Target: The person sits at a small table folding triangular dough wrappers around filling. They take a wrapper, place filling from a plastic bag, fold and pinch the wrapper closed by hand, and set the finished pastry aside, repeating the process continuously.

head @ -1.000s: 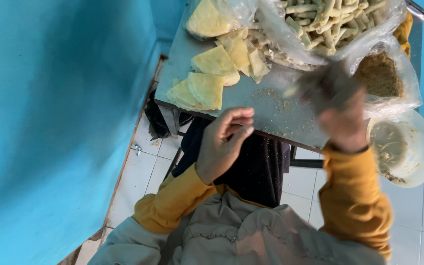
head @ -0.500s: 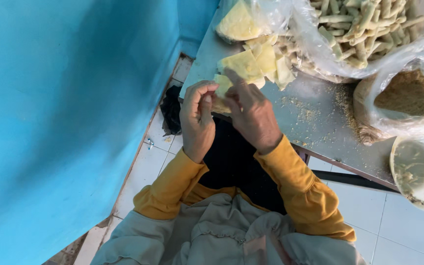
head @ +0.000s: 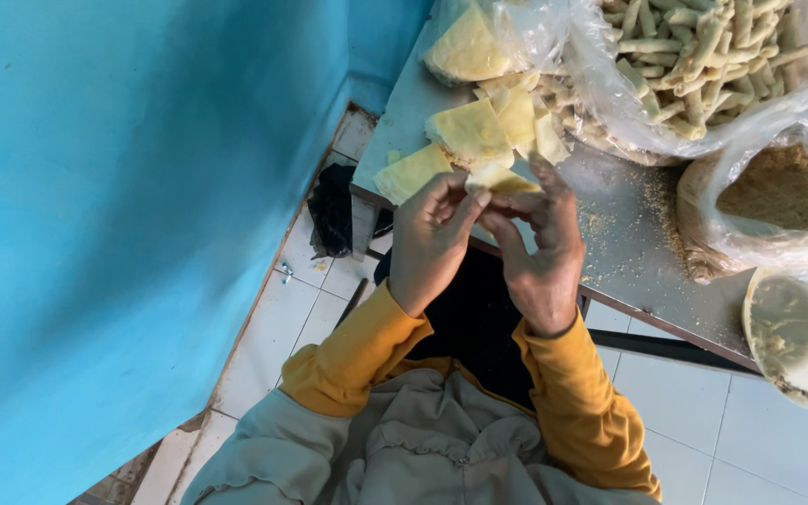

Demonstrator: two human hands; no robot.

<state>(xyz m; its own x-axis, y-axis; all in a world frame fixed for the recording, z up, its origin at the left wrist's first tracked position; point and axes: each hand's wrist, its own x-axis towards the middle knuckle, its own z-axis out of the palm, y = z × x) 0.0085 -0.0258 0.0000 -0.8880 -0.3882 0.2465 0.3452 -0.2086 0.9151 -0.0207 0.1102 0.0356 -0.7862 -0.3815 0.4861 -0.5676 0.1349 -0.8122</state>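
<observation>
Head view. Steel bench point(head: 628, 234) runs diagonally from upper left to lower right; its near edge passes just beyond the hands. Blue wall point(head: 142, 234) close on the left, leaving a narrow strip of white tiled floor point(head: 273, 327) between wall and bench. More open floor lower right.

Both hands meet at the bench edge, over the lap. Left hand point(head: 432, 238) curled, thumb and fingertips pinching the near end of a pale yellow wrapper point(head: 502, 182). Right hand point(head: 540, 243) closed on the same wrapper from the other side, fingers arched over it. Wrapper is thin, soft, partly folded, mostly hidden by fingers; what shows lies roughly left to right, just above the bench edge. Which way it points I cannot tell.

Just beyond: flat stack of yellow wrappers point(head: 469, 131), spread along the bench's left end. Further back, a clear bag of finished rolls point(head: 703, 56), long thin sticks lying every way. Right of the hands, a bag of brown crumbs point(head: 773, 196), with crumbs scattered on the steel. White bowl point(head: 797, 332) of paste overhangs the bench edge at right.
</observation>
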